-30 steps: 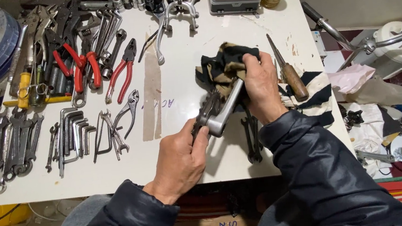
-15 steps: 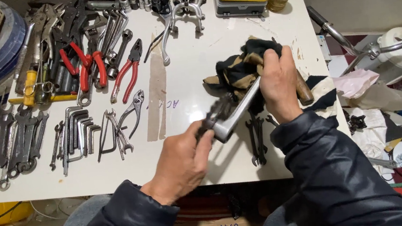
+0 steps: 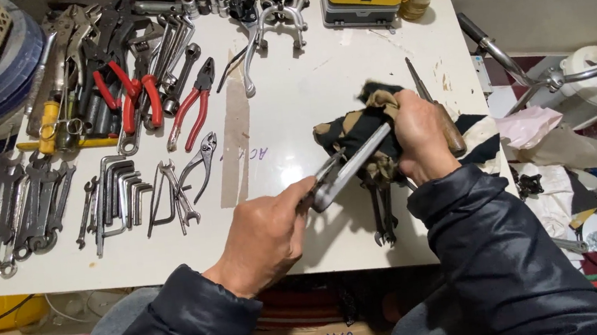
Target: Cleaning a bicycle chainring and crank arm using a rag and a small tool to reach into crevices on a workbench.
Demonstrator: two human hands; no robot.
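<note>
Head view shows a white table [image 3: 286, 117] full of tools. At the far left lie spanners [image 3: 22, 211] in a row, then hex keys [image 3: 120, 190], and above them red pliers [image 3: 192, 105].

Near the front edge, the left hand [image 3: 268, 233] is closed in a fist around one end of a metal tool [image 3: 350, 169]. This tool is held above the table, slanting up to the right, with its far end going into a dark rag [image 3: 361, 131]. The right hand [image 3: 421, 136] is closed on the rag and presses it around that end; the fingertips are hidden in the cloth.

To do this wiping well, I think the left hand should keep the tool steady and turn it slowly, while the right hand slides the rag along the whole length, also into corners. The grip should stay firm, because an oily tool can slip.

Under the right hand lie more spanners [image 3: 383, 214], and just beside it a screwdriver [image 3: 441, 115] with a wooden handle. Far right stands a handlebar [image 3: 517, 67].
</note>
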